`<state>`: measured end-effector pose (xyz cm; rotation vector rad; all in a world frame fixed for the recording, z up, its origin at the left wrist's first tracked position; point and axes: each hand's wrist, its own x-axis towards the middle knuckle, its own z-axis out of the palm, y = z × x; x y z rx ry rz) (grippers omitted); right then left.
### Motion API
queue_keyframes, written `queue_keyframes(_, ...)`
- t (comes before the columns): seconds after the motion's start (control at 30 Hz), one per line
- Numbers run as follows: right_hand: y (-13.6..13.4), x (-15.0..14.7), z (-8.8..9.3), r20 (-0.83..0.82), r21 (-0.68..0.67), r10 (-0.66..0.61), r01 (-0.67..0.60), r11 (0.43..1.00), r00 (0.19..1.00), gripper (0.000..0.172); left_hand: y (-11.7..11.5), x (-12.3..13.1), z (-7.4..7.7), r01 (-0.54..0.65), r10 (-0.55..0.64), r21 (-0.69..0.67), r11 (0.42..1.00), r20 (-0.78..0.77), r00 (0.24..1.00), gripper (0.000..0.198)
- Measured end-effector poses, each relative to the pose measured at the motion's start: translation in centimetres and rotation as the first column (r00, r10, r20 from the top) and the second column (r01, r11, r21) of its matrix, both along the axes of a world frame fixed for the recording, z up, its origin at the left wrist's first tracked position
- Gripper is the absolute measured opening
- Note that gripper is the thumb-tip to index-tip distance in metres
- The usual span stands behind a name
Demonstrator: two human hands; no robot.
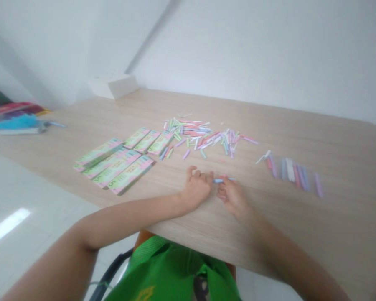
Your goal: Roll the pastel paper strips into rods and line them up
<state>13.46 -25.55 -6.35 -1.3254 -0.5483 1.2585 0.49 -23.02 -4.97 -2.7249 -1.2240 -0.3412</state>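
Here we go: my right hand (pixel 233 196) is curled in, its fingertips (pixel 225 179) pinching a thin blue strip (pixel 222 180) flat and low over the table (pixel 269 121). My left hand (pixel 196 188) is half closed, knuckles up, heel down on the wood, fingers bent and bunched. Its fingertips sit right at the strip's left end, though I can't tell whether they're actually gripping it. The two hands are close together, nearly meeting around that strip.

Just ahead, a loose pile of strips (pixel 200 136) is scattered across the pale wood-grain top in pink, green, lilac, white and blue, all narrow and crisscrossed. To my right, a looser row of strips (pixel 293 175) lies roughly side by side, slightly fanned, in pink, blue, white and lilac. To my left sit long, flat green cards (pixel 115 167) with pink ends and a printed 5, overlapping in two groups. Farther back near the wall, there's a white box (pixel 113 85). Off past the table's left end is a bright, colorful heap (pixel 15 121), too blurred to name. Below the table edge, a green bag (pixel 172 271) fills the bottom of my view.
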Motion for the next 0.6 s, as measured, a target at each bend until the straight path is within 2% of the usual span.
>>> queue_keyframes(0.07,0.5,1.4,-0.2,0.123,0.004,-0.037,0.037,0.999,0.992,0.03,0.6,0.0,2.1,-0.02,0.0,-0.192,0.981,-0.104,0.995,0.027)
queue_keyframes(0.1,0.5,2.3,-0.3,0.209,0.016,-0.082,0.08,0.997,0.975,0.03,1.2,-0.1,3.0,-0.026,-0.022,-0.329,0.944,-0.143,0.99,0.024)
queue_keyframes(0.17,-0.1,4.3,-0.1,0.433,0.088,-0.164,0.14,0.986,0.886,0.037,2.4,-0.7,4.3,0.017,-0.099,-0.601,0.799,-0.103,0.99,0.02)
queue_keyframes(0.2,-0.7,5.1,0.2,0.57,0.143,-0.181,0.12,0.982,0.802,0.038,3.1,-1.0,4.7,0.081,-0.138,-0.71,0.699,-0.024,0.99,0.02)
queue_keyframes(0.27,-2.7,5.9,0.9,0.817,0.215,-0.162,-0.032,0.976,0.553,0.033,3.9,-1.7,5.1,0.22,-0.171,-0.829,0.514,0.153,0.973,0.025)
queue_keyframes(0.33,-5.1,5.2,1.6,0.953,0.18,-0.123,-0.193,0.964,0.276,0.03,4.1,-2.0,5.0,0.317,-0.141,-0.878,0.357,0.285,0.948,0.03)
queue_keyframes(0.37,-6.2,4.4,1.8,0.98,0.142,-0.105,-0.23,0.963,0.167,0.029,3.9,-2.0,4.9,0.341,-0.099,-0.902,0.265,0.326,0.94,0.032)
queue_keyframes(0.4,-7.3,3.5,1.9,0.992,0.104,-0.08,-0.267,0.958,0.098,0.028,3.5,-1.8,4.8,0.352,-0.044,-0.924,0.151,0.35,0.936,0.032)
queue_keyframes(0.47,-8.9,1.6,1.8,0.999,0.017,-0.003,-0.331,0.943,0.043,0.024,2.8,-1.2,4.6,0.339,0.054,-0.937,-0.082,0.336,0.94,0.034)
queue_keyframes(0.5,-9.5,0.9,1.7,0.997,-0.026,0.048,-0.355,0.934,0.053,0.023,2.6,-0.8,4.6,0.318,0.084,-0.934,-0.165,0.308,0.948,0.036)
queue_keyframes(0.53,-9.9,0.5,1.5,0.991,-0.065,0.104,-0.366,0.928,0.087,0.023,2.6,-0.3,4.6,0.299,0.103,-0.932,-0.206,0.283,0.953,0.038)
queue_keyframes(0.57,-10.3,0.5,1.4,0.978,-0.099,0.159,-0.362,0.927,0.138,0.024,2.8,0.2,4.6,0.292,0.121,-0.936,-0.198,0.272,0.955,0.04)
queue_keyframes(0.6,-10.5,0.8,1.3,0.959,-0.126,0.204,-0.345,0.93,0.199,0.027,3.2,0.6,4.5,0.295,0.149,-0.945,-0.138,0.275,0.95,0.042)
